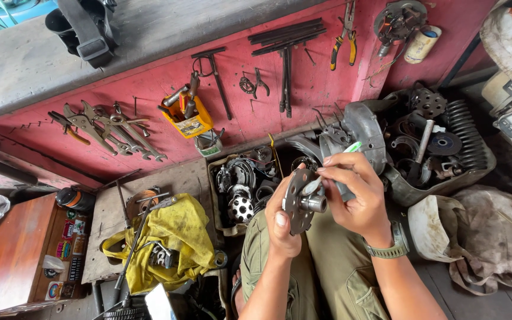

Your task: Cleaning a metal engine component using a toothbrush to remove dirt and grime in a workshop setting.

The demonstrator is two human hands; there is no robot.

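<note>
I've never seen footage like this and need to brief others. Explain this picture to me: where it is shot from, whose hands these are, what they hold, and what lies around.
There is one picture, taken by a camera worn on a person's head, looking down at their own lap and hands. No machine is involved; the person works bare-handed.

The left hand holds a round, dark metal disc with a short shaft. The right hand, with a wristwatch, pinches a thin green-and-white tool against the disc.

Around them: a red wall hung with pliers and other hand tools, a box of engine parts, a grey tub of metal parts and springs, and a yellow cloth with tools on the floor.
</note>
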